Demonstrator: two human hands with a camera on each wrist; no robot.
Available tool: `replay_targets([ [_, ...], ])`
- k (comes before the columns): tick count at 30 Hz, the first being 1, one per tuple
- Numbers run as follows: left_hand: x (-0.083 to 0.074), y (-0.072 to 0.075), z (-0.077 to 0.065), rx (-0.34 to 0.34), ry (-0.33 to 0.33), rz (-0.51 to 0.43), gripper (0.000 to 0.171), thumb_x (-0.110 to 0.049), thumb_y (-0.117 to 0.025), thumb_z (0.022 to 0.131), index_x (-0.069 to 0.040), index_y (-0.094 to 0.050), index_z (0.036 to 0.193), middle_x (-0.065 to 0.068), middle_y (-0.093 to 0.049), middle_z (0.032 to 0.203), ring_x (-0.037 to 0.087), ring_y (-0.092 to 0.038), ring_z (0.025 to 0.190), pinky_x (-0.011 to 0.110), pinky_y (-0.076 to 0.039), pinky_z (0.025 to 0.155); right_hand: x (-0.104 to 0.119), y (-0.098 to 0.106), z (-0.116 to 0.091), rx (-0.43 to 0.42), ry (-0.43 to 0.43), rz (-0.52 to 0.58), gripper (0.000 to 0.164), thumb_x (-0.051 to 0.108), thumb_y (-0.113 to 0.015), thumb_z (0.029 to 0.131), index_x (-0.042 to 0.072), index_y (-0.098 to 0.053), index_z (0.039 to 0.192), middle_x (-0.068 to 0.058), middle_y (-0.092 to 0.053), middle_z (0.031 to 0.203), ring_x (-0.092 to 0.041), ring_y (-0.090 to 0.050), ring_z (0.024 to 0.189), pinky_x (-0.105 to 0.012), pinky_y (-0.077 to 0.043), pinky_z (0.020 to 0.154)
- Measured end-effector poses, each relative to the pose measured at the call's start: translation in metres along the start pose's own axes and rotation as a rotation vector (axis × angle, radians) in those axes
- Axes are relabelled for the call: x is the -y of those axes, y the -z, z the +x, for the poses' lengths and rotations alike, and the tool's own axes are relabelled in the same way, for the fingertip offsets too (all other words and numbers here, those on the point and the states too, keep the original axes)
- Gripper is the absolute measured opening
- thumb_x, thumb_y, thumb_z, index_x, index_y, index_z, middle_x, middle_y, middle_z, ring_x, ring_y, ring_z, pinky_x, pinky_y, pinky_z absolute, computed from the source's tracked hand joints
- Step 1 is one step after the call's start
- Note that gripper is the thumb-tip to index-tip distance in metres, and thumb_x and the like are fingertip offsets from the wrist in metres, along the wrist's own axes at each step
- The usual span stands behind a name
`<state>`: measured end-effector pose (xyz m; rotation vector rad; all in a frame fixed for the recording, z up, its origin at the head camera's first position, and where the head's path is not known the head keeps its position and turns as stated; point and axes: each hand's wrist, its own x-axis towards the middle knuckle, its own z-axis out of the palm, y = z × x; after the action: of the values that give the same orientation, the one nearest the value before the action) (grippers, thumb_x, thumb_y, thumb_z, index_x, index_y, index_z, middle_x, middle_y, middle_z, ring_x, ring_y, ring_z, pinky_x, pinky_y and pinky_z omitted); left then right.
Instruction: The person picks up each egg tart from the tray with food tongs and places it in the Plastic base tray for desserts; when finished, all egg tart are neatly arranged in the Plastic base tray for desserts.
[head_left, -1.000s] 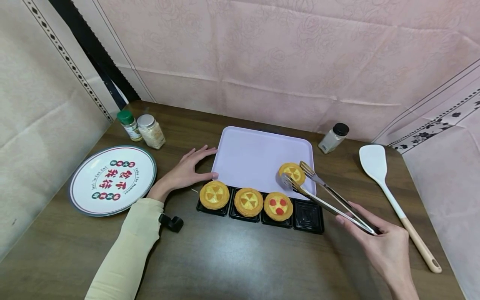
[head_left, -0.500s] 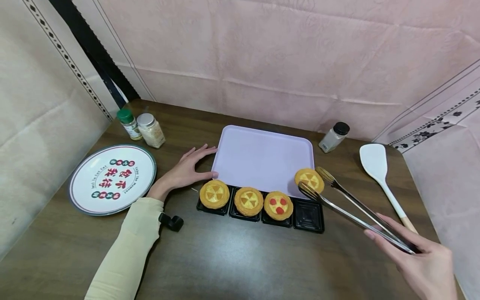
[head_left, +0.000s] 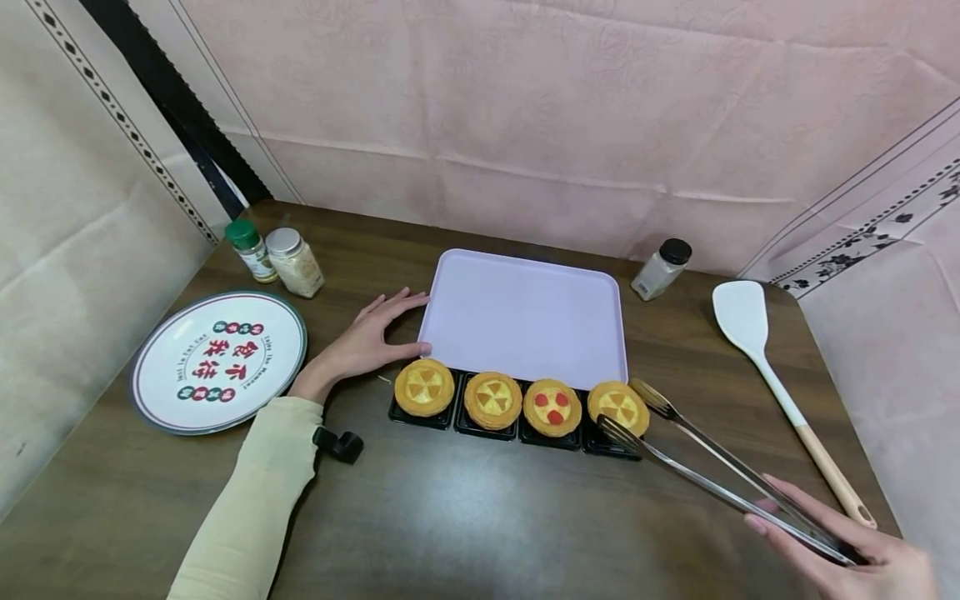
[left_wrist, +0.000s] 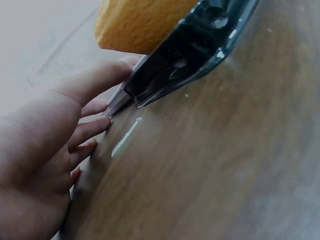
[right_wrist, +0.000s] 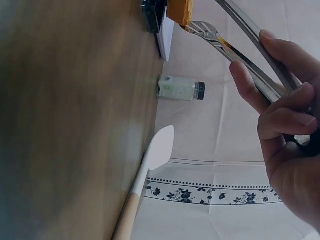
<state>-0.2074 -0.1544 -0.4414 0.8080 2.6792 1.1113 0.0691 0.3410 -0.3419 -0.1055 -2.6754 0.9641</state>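
Observation:
My left hand (head_left: 360, 343) rests at the left edge of a pale lilac tray (head_left: 525, 312), fingers spread and thumb near its front corner. With my right hand (head_left: 855, 546) I grip metal tongs (head_left: 705, 482). Their tips lie on either side of an egg tart (head_left: 620, 402) with yellow pieces on top, at the right-end compartment of a black plastic tray (head_left: 611, 450). Whether the tart touches the compartment floor cannot be told. Three more tarts fill the other compartments; one, a tart with red pieces (head_left: 552, 408), sits beside it.
A round plate (head_left: 217, 358) lies on the left, with a green-capped jar (head_left: 252, 252) and a silver-capped jar (head_left: 296, 265) behind it. A black-capped jar (head_left: 660, 271) stands back right. A white spatula (head_left: 750, 321) with a wooden handle lies along the right side.
The tongs have carried the tart off the lilac tray, rightward and then toward me, to the black tray's right-end compartment. My left hand has stayed at the lilac tray's edge.

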Motion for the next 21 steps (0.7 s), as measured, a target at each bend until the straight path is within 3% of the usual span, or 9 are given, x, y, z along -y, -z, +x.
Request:
replay_targets([
  [5, 0.000, 0.000, 0.000, -0.003, 0.003, -0.001, 0.077, -0.047, -0.072, 0.087, -0.019, -0.040, 0.151, 0.004, -0.036, 0.155, 0.023, -0.015, 0.148, 0.049, -0.002, 0.118, -0.011, 0.002, -0.004, 0.095, 0.074, 0.031, 0.062, -0.014, -0.081, 0.070, -0.001, -0.063, 0.128, -0.014, -0.073, 0.101, -0.004, -0.070, 0.083, -0.015, -0.053, 0.061],
  [11, -0.001, 0.001, 0.000, 0.003, 0.002, -0.006, 0.077, -0.046, -0.073, 0.087, -0.017, -0.040, 0.151, 0.005, -0.035, 0.155, 0.025, -0.015, 0.147, 0.050, -0.002, 0.118, -0.031, 0.002, -0.002, 0.164, 0.272, 0.228, 0.068, -0.030, -0.071, 0.065, -0.017, -0.053, 0.129, -0.027, -0.068, 0.108, -0.015, -0.069, 0.099, -0.017, -0.054, 0.073],
  [14, -0.001, 0.001, 0.000, 0.003, 0.001, -0.010, 0.077, -0.045, -0.073, 0.087, -0.016, -0.039, 0.151, 0.006, -0.035, 0.155, 0.025, -0.015, 0.147, 0.050, -0.002, 0.118, -0.035, 0.001, -0.003, 0.158, 0.300, 0.260, 0.069, -0.032, -0.072, 0.062, -0.019, -0.052, 0.127, -0.027, -0.067, 0.111, -0.014, -0.068, 0.100, -0.016, -0.053, 0.072],
  [17, -0.001, 0.001, 0.000, 0.003, 0.001, -0.009, 0.077, -0.045, -0.073, 0.087, -0.016, -0.039, 0.151, 0.006, -0.035, 0.155, 0.026, -0.015, 0.147, 0.050, -0.002, 0.118, -0.029, 0.000, -0.004, 0.110, 0.240, 0.193, 0.067, -0.028, -0.075, 0.063, -0.015, -0.057, 0.126, -0.022, -0.070, 0.108, -0.010, -0.069, 0.094, -0.015, -0.054, 0.068],
  [21, 0.000, 0.000, 0.000, -0.001, 0.006, 0.000, 0.077, -0.046, -0.073, 0.087, -0.018, -0.040, 0.151, 0.005, -0.036, 0.155, 0.024, -0.016, 0.147, 0.049, -0.002, 0.118, -0.015, 0.000, -0.006, 0.089, 0.063, 0.112, 0.063, -0.017, -0.078, 0.071, -0.005, -0.060, 0.130, -0.016, -0.072, 0.102, -0.011, -0.071, 0.087, -0.017, -0.055, 0.064],
])
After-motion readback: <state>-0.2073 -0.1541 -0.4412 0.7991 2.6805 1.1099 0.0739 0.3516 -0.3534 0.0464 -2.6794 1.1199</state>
